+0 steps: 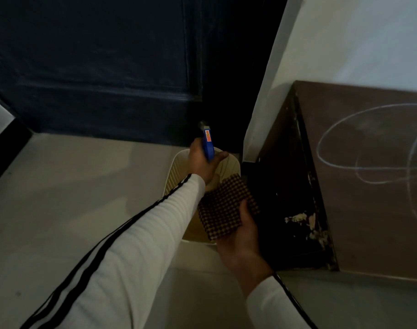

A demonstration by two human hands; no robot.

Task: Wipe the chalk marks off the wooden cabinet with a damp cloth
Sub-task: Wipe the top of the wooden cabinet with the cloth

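Observation:
A brown wooden cabinet [369,186] stands at the right, its top scrawled with looping white chalk marks [340,129]. My right hand [240,236] holds a folded dark checked cloth [224,207] over a cream basket [176,167] on the floor. My left hand [202,160] reaches over the basket's far rim and grips a blue spray bottle [208,143] with an orange label. Both sleeves are white with black stripes.
A dark panelled door [107,67] fills the back. A white wall [345,43] rises behind the cabinet. The cabinet's dark side [290,198] has chipped patches near its lower edge. Pale floor [72,186] spreads to the left.

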